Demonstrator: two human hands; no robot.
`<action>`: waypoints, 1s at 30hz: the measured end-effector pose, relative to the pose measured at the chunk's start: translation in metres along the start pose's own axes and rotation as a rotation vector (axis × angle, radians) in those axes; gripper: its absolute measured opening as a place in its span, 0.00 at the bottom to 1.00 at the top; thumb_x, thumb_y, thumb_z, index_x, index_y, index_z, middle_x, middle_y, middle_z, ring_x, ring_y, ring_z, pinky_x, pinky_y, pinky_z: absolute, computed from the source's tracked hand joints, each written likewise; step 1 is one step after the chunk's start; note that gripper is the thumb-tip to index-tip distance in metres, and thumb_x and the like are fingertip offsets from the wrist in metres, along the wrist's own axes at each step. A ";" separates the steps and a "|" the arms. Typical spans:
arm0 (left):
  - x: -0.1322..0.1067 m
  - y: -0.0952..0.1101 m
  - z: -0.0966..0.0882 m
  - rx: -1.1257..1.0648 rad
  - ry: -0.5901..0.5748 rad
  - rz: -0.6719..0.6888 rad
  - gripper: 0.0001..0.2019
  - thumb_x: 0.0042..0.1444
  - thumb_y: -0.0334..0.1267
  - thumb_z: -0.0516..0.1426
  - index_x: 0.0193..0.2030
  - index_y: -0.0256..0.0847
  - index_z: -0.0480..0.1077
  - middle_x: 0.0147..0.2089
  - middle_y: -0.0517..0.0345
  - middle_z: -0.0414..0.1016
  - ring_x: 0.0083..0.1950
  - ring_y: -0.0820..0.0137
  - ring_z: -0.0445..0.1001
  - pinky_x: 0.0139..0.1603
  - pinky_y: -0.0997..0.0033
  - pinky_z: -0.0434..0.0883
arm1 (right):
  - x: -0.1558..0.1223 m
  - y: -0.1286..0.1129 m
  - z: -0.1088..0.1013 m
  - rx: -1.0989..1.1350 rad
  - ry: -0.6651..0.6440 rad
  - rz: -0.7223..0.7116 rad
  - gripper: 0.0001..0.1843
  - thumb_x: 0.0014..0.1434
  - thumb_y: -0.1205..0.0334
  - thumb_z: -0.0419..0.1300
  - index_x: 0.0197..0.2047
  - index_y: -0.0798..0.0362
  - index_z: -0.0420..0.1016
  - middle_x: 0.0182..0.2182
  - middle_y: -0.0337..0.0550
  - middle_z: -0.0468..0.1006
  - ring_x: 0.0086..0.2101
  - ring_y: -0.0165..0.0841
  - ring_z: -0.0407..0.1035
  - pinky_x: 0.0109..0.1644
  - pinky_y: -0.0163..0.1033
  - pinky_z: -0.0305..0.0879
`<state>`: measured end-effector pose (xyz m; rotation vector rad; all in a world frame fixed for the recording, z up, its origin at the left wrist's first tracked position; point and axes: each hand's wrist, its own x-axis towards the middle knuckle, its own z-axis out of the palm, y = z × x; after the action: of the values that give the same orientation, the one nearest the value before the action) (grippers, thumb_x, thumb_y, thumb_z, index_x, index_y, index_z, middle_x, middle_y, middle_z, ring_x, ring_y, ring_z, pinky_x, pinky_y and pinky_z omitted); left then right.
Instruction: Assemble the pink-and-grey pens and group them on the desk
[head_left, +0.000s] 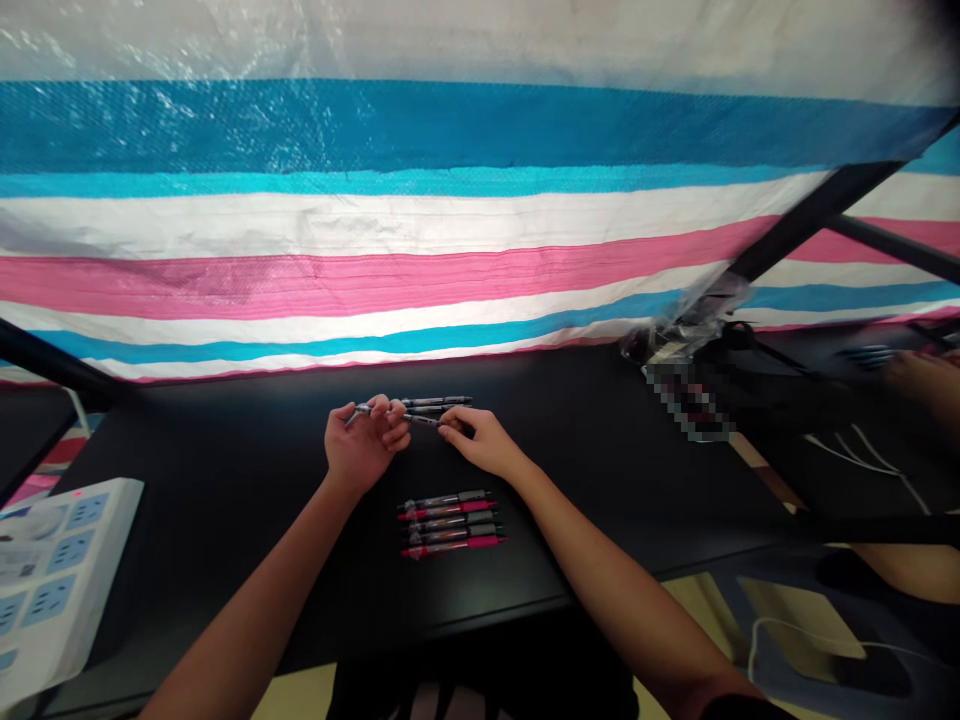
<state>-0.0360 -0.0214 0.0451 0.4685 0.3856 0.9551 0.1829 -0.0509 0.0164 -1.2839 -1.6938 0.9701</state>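
The right hand [481, 441] pinches one end of a slim dark pen [426, 420]; the left hand [358, 452] curls near its other end, its pressure impossible to tell. The pen points roughly left-right. Just beyond lie what look like two further pens [442, 401]. Bodyward, nearer the right hand, five parallel pens [444, 522], three dark, two red, lie crosswise on the black table [225, 450].

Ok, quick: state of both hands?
Left hand: fingers closed, holding pen.
Right hand: fingers curled at pen's end; grip can't be told.
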 end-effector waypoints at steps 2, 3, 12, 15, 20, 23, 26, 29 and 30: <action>0.000 0.000 0.000 0.002 0.003 0.008 0.11 0.52 0.44 0.56 0.29 0.40 0.59 0.32 0.58 0.61 0.25 0.73 0.59 0.26 0.71 0.58 | 0.000 -0.001 0.000 -0.001 -0.003 0.001 0.08 0.63 0.57 0.60 0.36 0.53 0.76 0.29 0.39 0.77 0.29 0.31 0.66 0.36 0.37 0.62; 0.000 -0.001 0.000 0.002 0.002 0.011 0.11 0.52 0.44 0.56 0.29 0.40 0.60 0.32 0.58 0.61 0.25 0.73 0.59 0.26 0.71 0.58 | 0.000 -0.001 0.000 0.000 -0.004 0.002 0.08 0.63 0.57 0.60 0.36 0.53 0.76 0.29 0.39 0.77 0.29 0.31 0.66 0.36 0.37 0.62; 0.000 -0.001 -0.001 0.027 -0.009 0.008 0.14 0.51 0.47 0.58 0.29 0.40 0.60 0.32 0.60 0.62 0.25 0.75 0.61 0.26 0.72 0.60 | -0.001 0.000 0.001 0.000 0.006 0.002 0.09 0.63 0.57 0.61 0.37 0.53 0.77 0.29 0.39 0.78 0.29 0.31 0.67 0.36 0.37 0.64; 0.000 0.000 0.001 0.097 -0.017 0.000 0.18 0.54 0.53 0.59 0.29 0.40 0.61 0.33 0.58 0.66 0.25 0.73 0.63 0.24 0.73 0.60 | -0.001 0.001 0.002 0.020 0.006 -0.007 0.09 0.62 0.56 0.61 0.39 0.53 0.78 0.30 0.40 0.79 0.29 0.31 0.67 0.36 0.37 0.64; 0.006 -0.003 0.001 0.398 0.122 0.139 0.25 0.58 0.65 0.56 0.37 0.42 0.69 0.41 0.50 0.78 0.27 0.68 0.71 0.22 0.71 0.63 | 0.001 0.007 -0.002 0.037 0.098 -0.022 0.10 0.62 0.55 0.62 0.39 0.52 0.80 0.29 0.40 0.79 0.28 0.33 0.69 0.36 0.38 0.65; 0.009 -0.003 -0.005 0.692 0.298 0.314 0.23 0.61 0.60 0.58 0.41 0.38 0.76 0.32 0.54 0.77 0.26 0.71 0.70 0.26 0.72 0.66 | 0.004 0.012 -0.009 -0.017 0.201 -0.032 0.11 0.62 0.55 0.61 0.40 0.52 0.81 0.30 0.42 0.80 0.30 0.35 0.71 0.38 0.40 0.67; 0.010 0.002 -0.013 1.054 0.395 0.425 0.19 0.60 0.53 0.62 0.42 0.36 0.80 0.27 0.57 0.75 0.26 0.72 0.70 0.30 0.72 0.68 | 0.007 0.015 -0.016 -0.076 0.255 -0.033 0.10 0.62 0.56 0.60 0.40 0.52 0.80 0.31 0.44 0.80 0.32 0.36 0.73 0.39 0.40 0.68; 0.011 0.007 -0.021 1.293 0.400 0.450 0.16 0.57 0.49 0.64 0.41 0.38 0.82 0.32 0.55 0.81 0.31 0.68 0.76 0.35 0.69 0.72 | 0.009 0.018 -0.022 -0.125 0.279 -0.015 0.10 0.61 0.58 0.60 0.40 0.53 0.80 0.31 0.44 0.80 0.32 0.36 0.73 0.39 0.41 0.68; 0.011 0.008 -0.024 1.350 0.383 0.430 0.15 0.57 0.49 0.65 0.41 0.39 0.82 0.33 0.54 0.82 0.34 0.66 0.78 0.37 0.68 0.73 | 0.009 0.020 -0.023 -0.149 0.277 -0.010 0.10 0.61 0.58 0.60 0.40 0.53 0.80 0.31 0.44 0.79 0.32 0.36 0.73 0.39 0.41 0.68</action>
<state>-0.0478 -0.0032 0.0284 1.6464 1.3303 1.0978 0.2092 -0.0352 0.0087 -1.4329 -1.5757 0.6353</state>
